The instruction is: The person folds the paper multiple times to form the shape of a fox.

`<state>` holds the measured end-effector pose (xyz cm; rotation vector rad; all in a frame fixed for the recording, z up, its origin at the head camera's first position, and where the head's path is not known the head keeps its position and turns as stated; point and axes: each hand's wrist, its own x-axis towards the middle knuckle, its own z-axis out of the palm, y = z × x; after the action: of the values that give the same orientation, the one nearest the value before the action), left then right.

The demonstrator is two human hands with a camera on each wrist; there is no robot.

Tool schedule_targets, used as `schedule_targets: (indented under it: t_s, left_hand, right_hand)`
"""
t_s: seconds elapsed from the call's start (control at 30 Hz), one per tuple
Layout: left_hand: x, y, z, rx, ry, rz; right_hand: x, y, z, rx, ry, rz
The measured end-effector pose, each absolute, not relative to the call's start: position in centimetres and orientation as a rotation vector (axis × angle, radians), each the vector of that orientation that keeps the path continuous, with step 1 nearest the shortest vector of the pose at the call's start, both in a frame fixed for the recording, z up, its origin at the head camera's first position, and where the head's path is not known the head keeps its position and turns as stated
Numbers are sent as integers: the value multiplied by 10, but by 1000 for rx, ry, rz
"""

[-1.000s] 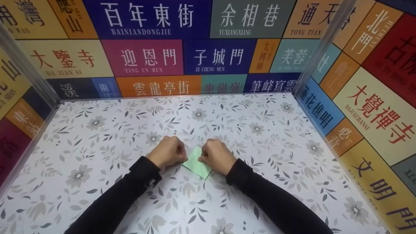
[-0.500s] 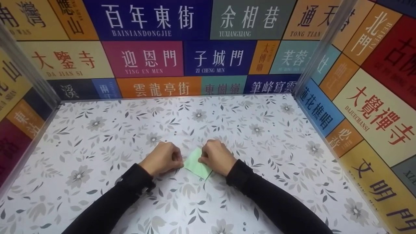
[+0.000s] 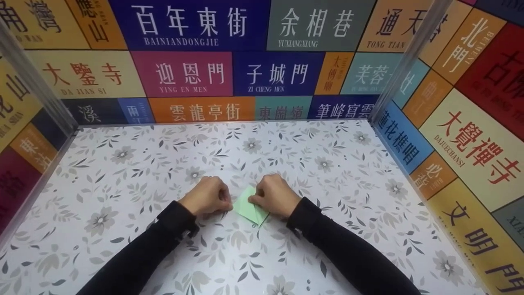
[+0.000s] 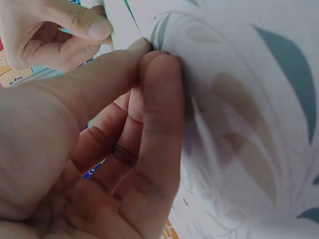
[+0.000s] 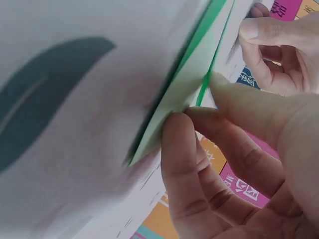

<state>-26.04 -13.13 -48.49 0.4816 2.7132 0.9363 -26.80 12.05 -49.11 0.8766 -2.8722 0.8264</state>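
In the head view a small light-green sheet of folded paper (image 3: 245, 209) lies on the table between both hands. My right hand (image 3: 277, 196) pinches its right side, the thumb lying on top. Seen from the right wrist, the paper's layers (image 5: 192, 74) stand slightly apart, with darker green edges, and the right fingertips (image 5: 178, 130) hold one long edge. My left hand (image 3: 208, 196) has thumb and forefinger together at the paper's left corner. From the left wrist, the left fingertips (image 4: 162, 67) meet close to the table, and they hide the corner itself.
A white tabletop (image 3: 163, 164) printed with grey flowers and leaves lies under the hands. Panels with coloured blocks of Chinese lettering, such as the back wall (image 3: 184, 73) and the right wall (image 3: 470, 135), enclose it on three sides. Black sleeves cover both arms.
The left hand has shifted a little left and toward the body, from over the paper's upper left edge to its left corner. The right hand keeps its hold almost unmoved.
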Motion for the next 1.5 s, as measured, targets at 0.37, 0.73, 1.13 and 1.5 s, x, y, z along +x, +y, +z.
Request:
schedule_targets:
  t_s: [0.37, 0.73, 1.13, 1.5]
  left_hand:
    - [-264, -130, -480, 444, 2656, 920]
    - [-275, -111, -486, 375, 2743, 969]
    - [-290, -84, -493, 381, 2837, 1052]
    - [-291, -86, -504, 338, 2786, 1168]
  right_hand:
    - [-267, 119, -493, 861, -2843, 808]
    - [-266, 120, -495, 833, -2834, 775]
    - [-265, 120, -496, 857, -2810, 804]
    - [-269, 122, -499, 808, -2861, 891]
